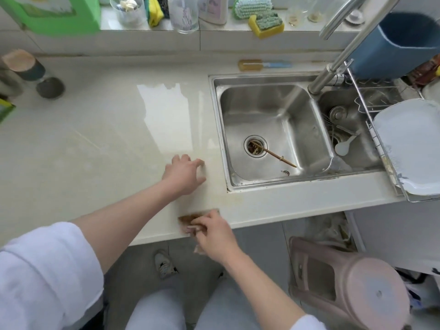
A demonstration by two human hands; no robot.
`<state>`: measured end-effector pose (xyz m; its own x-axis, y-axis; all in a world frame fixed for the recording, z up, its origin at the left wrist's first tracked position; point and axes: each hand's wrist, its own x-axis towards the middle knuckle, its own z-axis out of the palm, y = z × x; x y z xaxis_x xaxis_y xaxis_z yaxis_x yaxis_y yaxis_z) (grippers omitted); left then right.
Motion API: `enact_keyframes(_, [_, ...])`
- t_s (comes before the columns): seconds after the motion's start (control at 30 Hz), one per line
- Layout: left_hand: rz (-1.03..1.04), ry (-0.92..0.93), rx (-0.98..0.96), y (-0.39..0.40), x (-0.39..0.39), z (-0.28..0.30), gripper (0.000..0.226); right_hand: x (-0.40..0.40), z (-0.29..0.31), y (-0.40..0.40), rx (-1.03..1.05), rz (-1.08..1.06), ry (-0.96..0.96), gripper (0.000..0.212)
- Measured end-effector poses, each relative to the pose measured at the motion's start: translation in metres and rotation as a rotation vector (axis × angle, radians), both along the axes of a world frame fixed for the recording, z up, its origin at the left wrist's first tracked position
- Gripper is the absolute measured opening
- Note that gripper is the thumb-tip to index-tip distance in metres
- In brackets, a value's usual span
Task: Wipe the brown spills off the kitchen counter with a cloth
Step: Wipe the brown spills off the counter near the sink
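Note:
A pale stone kitchen counter [100,148] stretches left of a steel sink [273,129]. My right hand [214,234] grips a brown-stained cloth [188,220] at the counter's front edge, just below the sink's near left corner. Part of the cloth hangs under my palm past the edge. A faint brownish smear [228,201] shows on the counter between the cloth and the sink rim. My left hand [184,173] rests on the counter left of the sink, fingers spread and tips touching the surface. It holds nothing.
A wet glossy patch [166,115] lies mid-counter. Dark jars [35,72] stand at far left, sponges and a brush [259,15] on the back ledge, a bottle brush [264,65] behind the sink. A tap [345,51], dish rack with plate [409,148] and pink bin [345,282] are right.

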<state>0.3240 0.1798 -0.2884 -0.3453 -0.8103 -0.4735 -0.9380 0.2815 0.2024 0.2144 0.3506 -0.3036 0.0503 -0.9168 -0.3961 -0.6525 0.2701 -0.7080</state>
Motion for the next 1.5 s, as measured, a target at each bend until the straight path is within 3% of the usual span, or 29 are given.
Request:
enact_keyframes(0.07, [-0.043, -0.003, -0.043, -0.01, 0.034, -0.003, 0.064, -0.045, 0.001, -0.015, 0.006, -0.052, 0.098, 0.025])
enact_keyframes(0.2, [0.208, -0.115, 0.023, -0.024, 0.095, -0.011, 0.087, -0.091, 0.003, -0.024, -0.132, -0.92, 0.331, 0.018])
enact_keyframes(0.23, [0.236, -0.124, 0.049, -0.025, 0.1, -0.011, 0.09, -0.075, 0.0, -0.025, -0.149, -1.006, 0.317, 0.017])
enact_keyframes(0.3, [0.244, -0.122, 0.08, -0.028, 0.103, -0.01, 0.092, -0.017, -0.004, -0.032, -0.127, -0.839, 0.232, 0.018])
enact_keyframes(0.4, [0.24, -0.115, 0.085, -0.029, 0.097, -0.007, 0.092, 0.037, 0.001, -0.026, -0.118, -0.071, 0.097, 0.024])
enact_keyframes(0.47, [0.239, -0.109, 0.088, -0.029, 0.098, -0.004, 0.092, 0.012, 0.003, -0.031, -0.059, 0.165, 0.072, 0.019])
enact_keyframes(0.53, [0.242, -0.102, 0.099, -0.03, 0.099, -0.002, 0.091, -0.029, 0.003, -0.037, 0.005, -0.018, 0.209, 0.01])
enact_keyframes(0.63, [0.242, -0.098, 0.116, -0.029, 0.095, -0.003, 0.09, -0.057, 0.003, -0.033, -0.011, -0.732, 0.421, 0.013])
enact_keyframes(0.67, [0.243, -0.099, 0.123, -0.028, 0.095, -0.003, 0.089, -0.04, 0.002, -0.035, -0.025, -0.825, 0.476, 0.013])
enact_keyframes(0.73, [0.246, -0.102, 0.129, -0.029, 0.093, -0.003, 0.088, 0.016, -0.006, -0.043, -0.094, -0.675, 0.504, 0.015])
enact_keyframes(0.8, [0.25, -0.105, 0.132, -0.032, 0.094, -0.001, 0.088, 0.07, -0.009, -0.043, -0.167, -0.317, 0.392, 0.02])
enact_keyframes(0.87, [0.236, -0.111, 0.132, -0.032, 0.095, 0.0, 0.088, 0.077, -0.008, -0.036, -0.216, 0.015, 0.25, 0.022])
enact_keyframes(0.9, [0.233, -0.108, 0.131, -0.031, 0.095, -0.001, 0.088, 0.061, -0.007, -0.034, -0.222, 0.067, 0.223, 0.02])
enact_keyframes(0.97, [0.232, -0.105, 0.126, -0.03, 0.096, -0.002, 0.088, 0.02, -0.008, -0.032, -0.164, -0.125, 0.283, 0.017])
enact_keyframes(1.03, [0.231, -0.11, 0.126, -0.031, 0.096, -0.003, 0.088, -0.007, -0.008, -0.035, -0.102, -0.519, 0.381, 0.014])
enact_keyframes(1.1, [0.231, -0.118, 0.135, -0.033, 0.094, -0.001, 0.085, 0.012, -0.009, -0.045, -0.103, -0.627, 0.493, 0.013])
enact_keyframes(1.17, [0.227, -0.13, 0.149, -0.034, 0.091, 0.002, 0.08, 0.063, -0.011, -0.049, -0.179, -0.398, 0.446, 0.015])
enact_keyframes(1.23, [0.208, -0.153, 0.169, -0.038, 0.092, 0.004, 0.079, 0.102, -0.011, -0.045, -0.238, -0.002, 0.296, 0.019])
enact_keyframes(1.3, [0.133, -0.208, 0.174, -0.044, 0.098, 0.008, 0.079, 0.09, -0.009, -0.056, -0.269, 0.343, 0.172, 0.022])
enact_keyframes(1.33, [0.087, -0.229, 0.159, -0.05, 0.103, 0.01, 0.077, 0.069, -0.01, -0.069, -0.284, 0.4, 0.166, 0.021])
enact_keyframes(1.37, [0.055, -0.229, 0.134, -0.056, 0.109, 0.012, 0.074, 0.046, -0.009, -0.082, -0.293, 0.35, 0.204, 0.019])
enact_keyframes(1.47, [0.111, -0.152, 0.048, -0.082, 0.125, 0.011, 0.071, -0.005, -0.011, -0.112, -0.279, -0.243, 0.416, 0.014])
enact_keyframes(1.5, [0.145, -0.137, 0.033, -0.091, 0.128, 0.009, 0.075, 0.002, -0.015, -0.114, -0.273, -0.335, 0.532, 0.014])
